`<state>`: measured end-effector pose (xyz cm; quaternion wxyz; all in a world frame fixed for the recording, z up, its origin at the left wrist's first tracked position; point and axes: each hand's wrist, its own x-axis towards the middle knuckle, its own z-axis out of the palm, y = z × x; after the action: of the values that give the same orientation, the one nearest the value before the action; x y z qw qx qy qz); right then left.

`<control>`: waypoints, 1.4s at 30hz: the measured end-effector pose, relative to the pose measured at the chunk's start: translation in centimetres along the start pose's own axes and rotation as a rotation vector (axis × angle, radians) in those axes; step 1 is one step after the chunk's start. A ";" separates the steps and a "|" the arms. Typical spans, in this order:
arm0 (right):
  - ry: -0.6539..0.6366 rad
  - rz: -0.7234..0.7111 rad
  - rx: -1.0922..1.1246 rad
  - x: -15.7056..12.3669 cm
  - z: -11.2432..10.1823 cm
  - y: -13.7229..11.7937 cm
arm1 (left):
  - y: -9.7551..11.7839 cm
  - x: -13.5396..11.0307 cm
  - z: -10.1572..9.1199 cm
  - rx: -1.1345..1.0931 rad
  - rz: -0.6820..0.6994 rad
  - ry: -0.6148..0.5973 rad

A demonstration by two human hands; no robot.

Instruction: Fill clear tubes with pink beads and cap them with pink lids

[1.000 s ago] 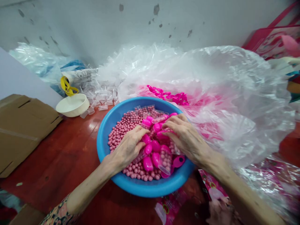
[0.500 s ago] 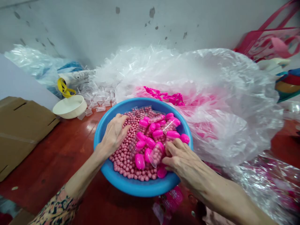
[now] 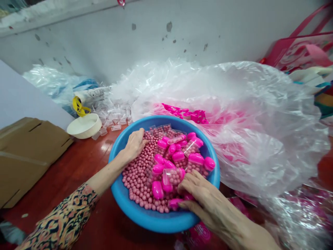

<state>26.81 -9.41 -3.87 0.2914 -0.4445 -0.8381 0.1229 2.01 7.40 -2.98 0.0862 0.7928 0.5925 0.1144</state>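
Two bare hands work inside a blue plastic basin (image 3: 115, 180) at lower centre of the frame. The left hand (image 3: 134, 145) rests curled among pink beads (image 3: 136, 182); whether it grips any cannot be told. The open right hand (image 3: 200, 198) lies on pink capsules (image 3: 158, 190) near the rim, which appears to confine the loose contents. Clear plastic sheeting (image 3: 260, 149) crowds the right rim; red tabletop (image 3: 70, 173) gives open room at left.

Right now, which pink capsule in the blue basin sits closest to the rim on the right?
The pink-capped capsule at the far right of the blue basin, just beyond the right hand. The others lie further from that rim, among the pink beads.
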 end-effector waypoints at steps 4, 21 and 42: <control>-0.208 0.042 0.096 2.4 -0.1 -1.0 | 1.3 0.9 0.0 -0.016 -0.070 0.020; 0.150 0.463 0.802 2.5 0.4 -1.4 | 5.0 -6.0 -3.6 -0.806 -0.182 0.113; 0.427 0.234 0.553 1.5 -1.2 -3.6 | 11.6 -13.5 -0.6 -1.482 -0.173 -0.215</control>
<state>24.48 -10.34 -0.67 0.5526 -0.4575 -0.6371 0.2818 8.82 -8.83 -0.36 0.6630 0.4847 0.4087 0.3980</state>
